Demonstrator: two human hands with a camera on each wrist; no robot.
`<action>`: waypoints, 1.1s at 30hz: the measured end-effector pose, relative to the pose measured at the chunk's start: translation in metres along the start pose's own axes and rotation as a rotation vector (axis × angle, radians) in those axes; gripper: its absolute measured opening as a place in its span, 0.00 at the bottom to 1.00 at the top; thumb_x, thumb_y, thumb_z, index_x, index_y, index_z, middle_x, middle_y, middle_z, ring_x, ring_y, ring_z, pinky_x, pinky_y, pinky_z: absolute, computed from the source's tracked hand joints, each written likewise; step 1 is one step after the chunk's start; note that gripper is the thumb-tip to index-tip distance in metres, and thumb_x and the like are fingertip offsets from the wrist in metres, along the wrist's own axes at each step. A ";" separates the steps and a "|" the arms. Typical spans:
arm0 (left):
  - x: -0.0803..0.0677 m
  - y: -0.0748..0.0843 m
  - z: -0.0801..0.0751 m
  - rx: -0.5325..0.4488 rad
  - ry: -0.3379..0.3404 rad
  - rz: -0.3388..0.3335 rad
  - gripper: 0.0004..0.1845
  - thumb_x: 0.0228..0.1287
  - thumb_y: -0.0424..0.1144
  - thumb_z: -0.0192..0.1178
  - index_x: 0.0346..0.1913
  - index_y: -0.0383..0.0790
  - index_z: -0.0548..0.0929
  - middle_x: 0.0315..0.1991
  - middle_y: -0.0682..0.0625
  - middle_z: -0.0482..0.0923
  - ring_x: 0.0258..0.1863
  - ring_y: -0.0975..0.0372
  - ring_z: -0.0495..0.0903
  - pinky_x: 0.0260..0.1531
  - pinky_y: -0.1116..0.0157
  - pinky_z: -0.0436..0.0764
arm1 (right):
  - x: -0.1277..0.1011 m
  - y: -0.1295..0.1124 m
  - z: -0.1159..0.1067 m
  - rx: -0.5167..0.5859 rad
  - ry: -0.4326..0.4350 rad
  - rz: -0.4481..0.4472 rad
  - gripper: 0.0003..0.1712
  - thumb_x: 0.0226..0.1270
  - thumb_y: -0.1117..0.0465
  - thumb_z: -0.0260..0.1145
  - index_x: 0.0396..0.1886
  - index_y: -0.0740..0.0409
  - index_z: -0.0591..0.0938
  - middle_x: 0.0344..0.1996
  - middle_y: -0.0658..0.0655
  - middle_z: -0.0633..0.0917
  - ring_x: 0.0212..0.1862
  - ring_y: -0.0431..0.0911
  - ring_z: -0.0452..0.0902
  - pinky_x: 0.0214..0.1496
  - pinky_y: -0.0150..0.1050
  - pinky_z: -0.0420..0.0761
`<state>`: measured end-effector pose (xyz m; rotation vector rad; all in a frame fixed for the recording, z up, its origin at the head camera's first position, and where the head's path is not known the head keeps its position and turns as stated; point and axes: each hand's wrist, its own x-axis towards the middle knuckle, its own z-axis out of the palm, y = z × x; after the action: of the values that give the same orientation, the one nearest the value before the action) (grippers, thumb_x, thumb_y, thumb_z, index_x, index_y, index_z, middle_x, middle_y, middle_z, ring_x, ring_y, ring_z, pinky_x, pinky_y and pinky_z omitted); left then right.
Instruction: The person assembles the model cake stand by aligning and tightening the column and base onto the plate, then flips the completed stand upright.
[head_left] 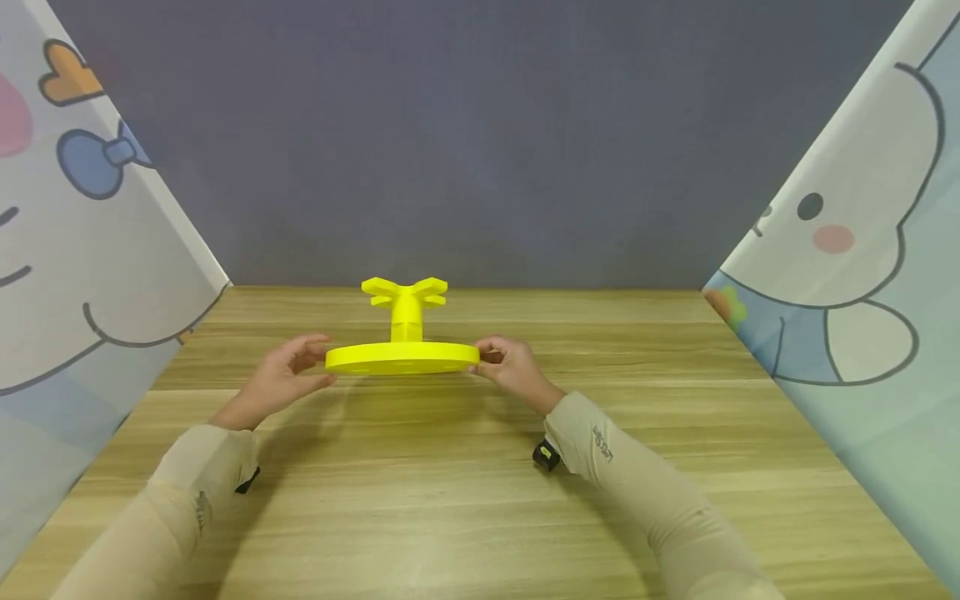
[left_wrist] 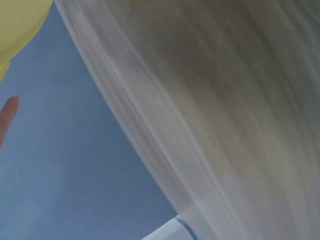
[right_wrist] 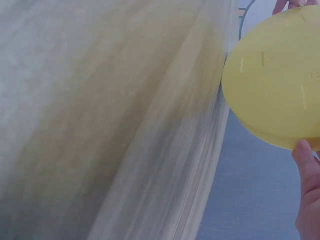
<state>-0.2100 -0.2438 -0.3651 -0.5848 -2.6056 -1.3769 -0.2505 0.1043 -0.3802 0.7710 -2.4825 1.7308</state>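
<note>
A bright yellow stand [head_left: 407,321] has a round disc base [head_left: 405,358], a short post and several prongs at the top. It hangs above the wooden table, with its underside partly showing. My right hand [head_left: 513,367] pinches the right rim between thumb and fingers. At the left rim, my left hand [head_left: 281,375] holds the edge, thumb low and fingers bent; its exact contact is hard to see. The right wrist view shows the disc's flat underside [right_wrist: 280,80] with faint marks, and the right thumb [right_wrist: 303,155] against its rim.
The wood-grain table [head_left: 420,517] spreads below, with a yellowish shadow under the disc. A dark grey wall [head_left: 465,150] stands behind, and cartoon-printed panels [head_left: 847,242] flank both sides.
</note>
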 end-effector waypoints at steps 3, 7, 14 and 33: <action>0.001 -0.002 0.005 -0.054 0.040 0.021 0.26 0.56 0.22 0.64 0.57 0.26 0.68 0.44 0.46 0.81 0.42 0.80 0.74 0.43 0.76 0.77 | 0.000 0.000 0.001 0.014 0.001 0.002 0.13 0.57 0.73 0.70 0.43 0.70 0.82 0.42 0.65 0.84 0.47 0.57 0.83 0.45 0.39 0.83; 0.001 -0.003 0.009 -0.151 0.081 0.051 0.20 0.55 0.18 0.62 0.50 0.26 0.71 0.38 0.64 0.79 0.40 0.77 0.78 0.39 0.76 0.79 | 0.000 0.002 0.001 0.009 -0.001 -0.003 0.13 0.58 0.73 0.68 0.44 0.70 0.82 0.43 0.64 0.84 0.47 0.56 0.82 0.45 0.39 0.83; 0.004 0.001 0.014 -0.107 0.165 0.089 0.15 0.58 0.22 0.63 0.49 0.25 0.76 0.38 0.71 0.78 0.34 0.74 0.81 0.33 0.71 0.83 | 0.003 0.003 0.002 -0.129 -0.015 -0.111 0.16 0.61 0.72 0.66 0.50 0.70 0.78 0.42 0.65 0.84 0.42 0.55 0.83 0.42 0.36 0.83; 0.013 0.004 0.016 -0.268 0.193 0.034 0.21 0.63 0.28 0.61 0.59 0.32 0.76 0.38 0.65 0.81 0.33 0.69 0.80 0.32 0.73 0.82 | 0.008 -0.004 -0.003 -0.019 0.003 -0.126 0.18 0.66 0.74 0.60 0.54 0.74 0.72 0.37 0.66 0.80 0.35 0.52 0.79 0.38 0.55 0.81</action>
<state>-0.2191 -0.2250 -0.3675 -0.4964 -2.2702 -1.6940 -0.2566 0.1026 -0.3736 0.9004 -2.3875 1.6635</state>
